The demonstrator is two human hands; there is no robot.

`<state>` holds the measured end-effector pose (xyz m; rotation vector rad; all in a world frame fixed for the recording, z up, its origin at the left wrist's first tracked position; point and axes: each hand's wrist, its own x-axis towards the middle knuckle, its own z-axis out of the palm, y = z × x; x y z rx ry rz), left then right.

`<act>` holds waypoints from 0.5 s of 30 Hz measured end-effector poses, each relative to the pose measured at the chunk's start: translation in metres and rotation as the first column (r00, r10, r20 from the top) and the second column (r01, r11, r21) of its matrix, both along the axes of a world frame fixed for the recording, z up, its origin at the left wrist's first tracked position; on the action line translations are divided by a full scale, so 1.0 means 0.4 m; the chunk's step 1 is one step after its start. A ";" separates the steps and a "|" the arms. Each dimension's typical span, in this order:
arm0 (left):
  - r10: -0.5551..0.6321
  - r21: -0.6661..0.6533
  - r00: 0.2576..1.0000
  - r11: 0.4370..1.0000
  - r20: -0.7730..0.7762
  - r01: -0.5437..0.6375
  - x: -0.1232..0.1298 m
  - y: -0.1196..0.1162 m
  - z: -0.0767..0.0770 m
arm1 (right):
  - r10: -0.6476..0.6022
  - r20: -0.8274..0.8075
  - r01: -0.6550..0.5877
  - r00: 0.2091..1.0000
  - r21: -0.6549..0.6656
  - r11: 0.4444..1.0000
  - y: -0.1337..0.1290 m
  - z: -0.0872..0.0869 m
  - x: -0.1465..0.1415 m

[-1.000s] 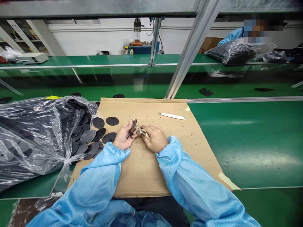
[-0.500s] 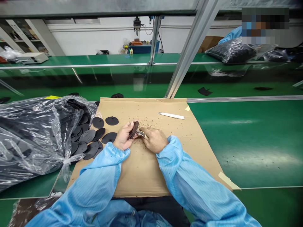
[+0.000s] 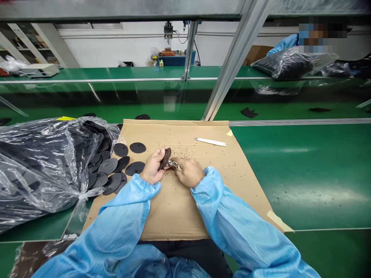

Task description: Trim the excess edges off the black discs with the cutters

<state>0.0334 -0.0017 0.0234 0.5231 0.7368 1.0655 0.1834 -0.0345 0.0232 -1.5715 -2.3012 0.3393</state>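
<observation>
Over the middle of a cardboard sheet, my left hand grips a dark round disc, tilted nearly on edge. My right hand is closed around a small metal hand tool, whose tip meets the disc's right edge. Black crumbs lie on the cardboard around both hands. Several black discs rest left of my left hand, some flat and some overlapping. A white blade-like strip lies beyond my right hand.
A clear plastic bag full of black discs bulges at the left. A metal post rises behind the cardboard. Behind, on the green bench, sit a filled bag and a grey device. A person's blue sleeve shows at upper right.
The disc and my left hand have shifted very slightly to the right. The tool stays at the disc's edge, and both holds are unchanged.
</observation>
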 end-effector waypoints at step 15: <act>0.023 -0.005 0.979 1.000 0.202 -0.023 0.012 0.013 -0.015 | -0.396 0.094 0.339 0.913 0.362 0.868 0.075 -0.047 0.113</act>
